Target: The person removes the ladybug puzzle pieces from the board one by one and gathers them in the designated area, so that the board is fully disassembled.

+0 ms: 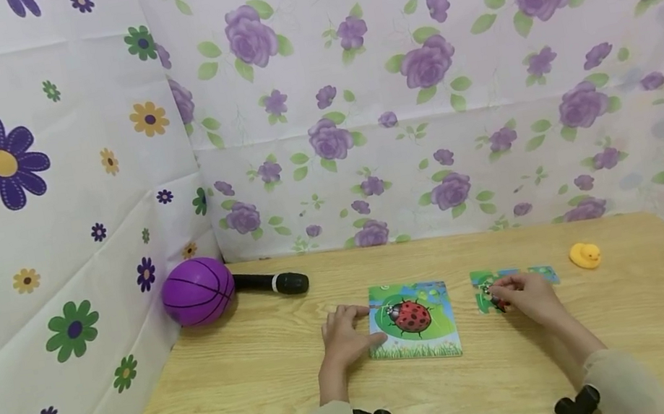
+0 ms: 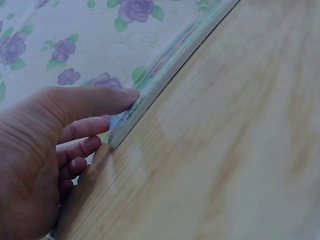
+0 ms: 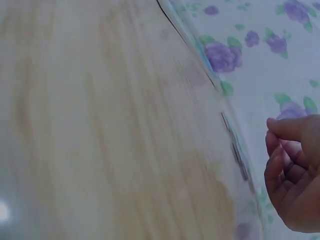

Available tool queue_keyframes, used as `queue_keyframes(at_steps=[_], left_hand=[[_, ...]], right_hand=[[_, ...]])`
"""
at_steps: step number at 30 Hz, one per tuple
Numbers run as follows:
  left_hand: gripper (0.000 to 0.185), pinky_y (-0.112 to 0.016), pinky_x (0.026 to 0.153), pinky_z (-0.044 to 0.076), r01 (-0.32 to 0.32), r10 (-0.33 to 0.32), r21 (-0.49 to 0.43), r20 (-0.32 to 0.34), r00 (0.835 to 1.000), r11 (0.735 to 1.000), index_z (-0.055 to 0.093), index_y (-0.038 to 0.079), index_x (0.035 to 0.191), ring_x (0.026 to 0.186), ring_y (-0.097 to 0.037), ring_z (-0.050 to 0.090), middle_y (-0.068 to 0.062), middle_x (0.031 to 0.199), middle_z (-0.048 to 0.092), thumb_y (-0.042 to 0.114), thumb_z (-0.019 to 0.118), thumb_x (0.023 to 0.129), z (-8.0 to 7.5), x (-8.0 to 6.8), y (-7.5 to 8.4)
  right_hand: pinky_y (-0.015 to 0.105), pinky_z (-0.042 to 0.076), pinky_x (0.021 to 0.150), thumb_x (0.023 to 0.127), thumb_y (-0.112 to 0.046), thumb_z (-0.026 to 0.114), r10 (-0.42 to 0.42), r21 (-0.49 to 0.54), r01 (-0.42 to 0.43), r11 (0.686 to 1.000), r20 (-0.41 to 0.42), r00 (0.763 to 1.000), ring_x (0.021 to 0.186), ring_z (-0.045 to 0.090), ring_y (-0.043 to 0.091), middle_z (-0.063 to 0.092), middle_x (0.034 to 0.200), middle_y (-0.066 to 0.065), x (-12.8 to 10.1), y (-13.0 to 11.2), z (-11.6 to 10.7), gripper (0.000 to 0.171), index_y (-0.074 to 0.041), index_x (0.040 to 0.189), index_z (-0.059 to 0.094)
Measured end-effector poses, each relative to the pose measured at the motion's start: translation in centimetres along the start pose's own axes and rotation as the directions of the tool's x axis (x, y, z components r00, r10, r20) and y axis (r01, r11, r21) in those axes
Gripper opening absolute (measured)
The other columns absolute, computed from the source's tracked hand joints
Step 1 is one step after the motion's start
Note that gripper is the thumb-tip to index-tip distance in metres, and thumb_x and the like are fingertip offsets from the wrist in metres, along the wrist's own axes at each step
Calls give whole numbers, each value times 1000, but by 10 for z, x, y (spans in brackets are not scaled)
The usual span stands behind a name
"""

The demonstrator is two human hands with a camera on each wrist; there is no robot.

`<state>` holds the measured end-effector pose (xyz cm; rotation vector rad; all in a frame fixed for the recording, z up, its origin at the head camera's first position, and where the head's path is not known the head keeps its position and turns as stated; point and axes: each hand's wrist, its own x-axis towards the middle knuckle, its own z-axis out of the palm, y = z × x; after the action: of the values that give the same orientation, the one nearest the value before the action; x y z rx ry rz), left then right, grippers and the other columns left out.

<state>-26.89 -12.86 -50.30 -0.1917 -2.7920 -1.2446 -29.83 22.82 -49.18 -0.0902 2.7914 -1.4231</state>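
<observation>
A square ladybug puzzle in its board lies flat on the table. My left hand is at its left side, thumb and forefinger spread apart and touching that edge. In the left wrist view, the thumb rests on the board's edge, with the other fingers loosely bent beside the corner. Right of the board lie several loose puzzle pieces with green, blue and red print. Over them is my right hand, partly covering them. In the right wrist view, its fingers are loosely bent with the thumb close by, and nothing shows between them.
On the wooden table, a purple ball and a black microphone lie at the back left. A yellow rubber duck sits at the right, beyond the pieces. Flowered cloth hangs behind the table.
</observation>
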Motion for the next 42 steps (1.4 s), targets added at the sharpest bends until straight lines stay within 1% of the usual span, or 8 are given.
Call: queue_keyframes(at_steps=[3,9,13,17,20,26,33,42], left_hand=[[52,-51,98,28,-3,3,-8,6,1000,1000,64,13,120,103,-23,44,-6,113,55,33,83,76,0,1,1],[52,-51,97,29,-2,2,-12,3,1000,1000,65,13,120,102,-23,44,-6,111,55,31,83,75,1,0,1],[53,-50,97,29,7,-7,-15,9,1000,1000,65,14,121,101,-21,43,-5,111,55,33,83,74,4,0,1],[53,-49,97,29,16,-16,-19,9,1000,1000,65,15,120,101,-20,43,-4,112,55,34,83,74,5,0,2],[53,-50,97,29,15,-15,-15,3,1000,1000,65,15,120,100,-20,44,-4,111,55,34,83,74,4,0,2],[52,-50,97,29,7,-7,-5,4,1000,1000,65,14,120,101,-22,44,-4,111,55,32,83,74,3,-1,2],[51,-49,96,29,19,-19,-13,-4,1000,1000,65,16,120,102,-21,43,-4,111,55,34,82,75,0,0,-1],[51,-50,96,28,15,-15,-16,4,1000,1000,65,15,120,103,-21,43,-4,112,55,33,82,76,0,0,0]], right_hand=[[25,48,58,94,-31,64,-36,32,35,999,19,999,65,53,10,65,83,8,0,-13,11,33,0,107,66],[25,42,53,94,-22,64,-113,92,102,991,127,985,57,46,9,60,74,8,4,-34,43,28,0,109,66],[26,41,51,93,-19,66,-120,110,100,989,186,975,55,48,12,61,72,7,5,-44,64,25,-1,109,65],[27,43,51,91,-18,68,-87,147,55,988,226,970,56,50,14,63,75,7,6,-52,81,30,-1,116,62],[28,45,54,91,-17,68,-87,172,45,984,242,966,56,53,13,64,77,7,6,-57,89,35,1,119,59],[29,50,56,90,-13,69,-98,144,65,987,240,966,58,58,15,65,79,9,4,-64,98,38,5,122,57],[28,43,58,83,-19,78,-96,60,84,995,256,962,64,53,15,60,78,7,3,-71,101,53,4,125,55],[27,43,55,78,-19,82,-59,-13,65,998,259,964,56,51,13,58,75,5,7,-76,103,54,2,121,57]])
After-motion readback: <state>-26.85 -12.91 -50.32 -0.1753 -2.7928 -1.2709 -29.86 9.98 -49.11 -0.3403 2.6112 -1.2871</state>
